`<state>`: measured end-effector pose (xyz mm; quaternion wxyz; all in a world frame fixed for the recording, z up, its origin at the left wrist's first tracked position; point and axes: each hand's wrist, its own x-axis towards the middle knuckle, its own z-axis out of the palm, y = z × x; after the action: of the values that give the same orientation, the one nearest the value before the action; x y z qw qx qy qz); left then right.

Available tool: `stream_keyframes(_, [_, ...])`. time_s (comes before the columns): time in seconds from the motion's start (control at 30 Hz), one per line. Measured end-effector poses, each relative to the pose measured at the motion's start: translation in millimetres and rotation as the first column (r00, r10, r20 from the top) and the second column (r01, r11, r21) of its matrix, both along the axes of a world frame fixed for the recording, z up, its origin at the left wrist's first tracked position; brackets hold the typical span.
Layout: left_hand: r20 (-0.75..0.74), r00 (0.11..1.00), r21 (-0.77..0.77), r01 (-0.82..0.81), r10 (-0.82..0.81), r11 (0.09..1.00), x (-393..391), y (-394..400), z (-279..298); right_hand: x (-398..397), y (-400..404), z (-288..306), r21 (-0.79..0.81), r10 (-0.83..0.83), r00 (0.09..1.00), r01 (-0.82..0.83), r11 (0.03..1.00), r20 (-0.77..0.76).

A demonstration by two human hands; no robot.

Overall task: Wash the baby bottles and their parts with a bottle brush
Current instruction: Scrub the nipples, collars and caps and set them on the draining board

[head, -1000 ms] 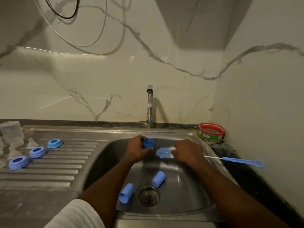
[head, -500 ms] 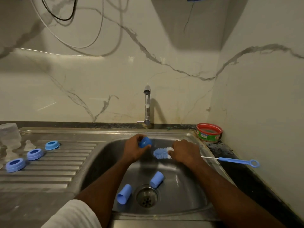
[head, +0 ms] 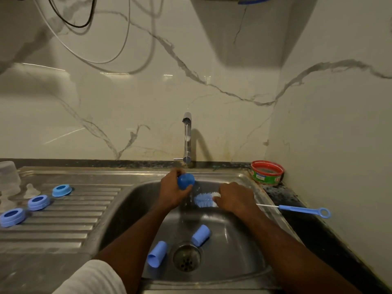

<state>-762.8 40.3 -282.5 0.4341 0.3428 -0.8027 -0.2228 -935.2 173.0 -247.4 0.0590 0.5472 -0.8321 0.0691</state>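
Blue cap (head: 186, 181) in left hand (head: 171, 193), closed end twd cam, under tap stream

Home kitchen: steel sink (head: 250, 270), tap (head: 187, 136), marble backsplash (head: 127, 115).

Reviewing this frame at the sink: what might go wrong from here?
1. The wet round blue cap, pinched in the left hand under the running steel tap, may slip into the steel basin.
2. The right hand grips the blue-bristled bottle brush near its head; its long handle juts over the rim and could snag.
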Motion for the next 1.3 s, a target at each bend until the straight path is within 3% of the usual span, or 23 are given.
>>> stream_keyframes(0.2, [0.024, 1.0, -0.081, 0.019, -0.017, 0.997, 1, -1, -1, 0, -2, -3, -0.003, -0.005, 1.0, 0.005, 1.0, -0.006])
stream_keyframes(0.33, [0.318, 0.947, -0.145, -0.008, 0.055, 0.989, 0, 1, -3, 0, -1, -3, -0.007, -0.003, 1.0, 0.003, 1.0, -0.006])
stream_keyframes(0.4, [0.349, 0.933, -0.144, -0.04, 0.088, 0.989, 0, 3, -3, 0, -1, -3, -0.001, 0.001, 1.0, -0.001, 1.0, -0.001])
stream_keyframes(0.53, [0.242, 0.965, -0.147, -0.065, 0.099, 0.987, 0, 7, 4, 0, -1, -3, 0.007, 0.008, 1.0, -0.008, 1.0, 0.004])
stream_keyframes(0.67, [0.027, 1.0, -0.024, -0.007, 0.008, 1.0, 3, 6, 7, 0, -1, -3, 0.006, 0.014, 1.0, -0.014, 1.0, 0.009])
stream_keyframes(0.83, [0.058, 0.998, 0.103, -0.013, 0.008, 0.995, 5, 6, 0, 1, -2, -6, -0.009, 0.007, 0.999, -0.007, 1.0, 0.035])
stream_keyframes(1.0, [0.041, 0.999, 0.124, -0.01, 0.005, 0.992, 7, 3, -3, 2, -1, -5, -0.005, 0.02, 0.999, -0.02, 1.0, 0.026])
stream_keyframes(1.13, [0.115, 0.993, 0.159, -0.009, -0.01, 0.987, 8, 4, -3, 4, 1, -4, -0.008, 0.028, 0.999, -0.028, 1.0, 0.022])
stream_keyframes(1.23, [-0.008, 1.0, 0.104, 0.013, -0.013, 0.994, 7, 3, 0, 5, 1, -2, 0.003, 0.032, 0.999, -0.032, 0.999, 0.014])
stream_keyframes(1.3, [0.029, 0.999, 0.142, 0.016, -0.02, 0.99, 6, 5, -2, 6, 3, -2, -0.002, 0.03, 0.999, -0.03, 1.0, 0.012])
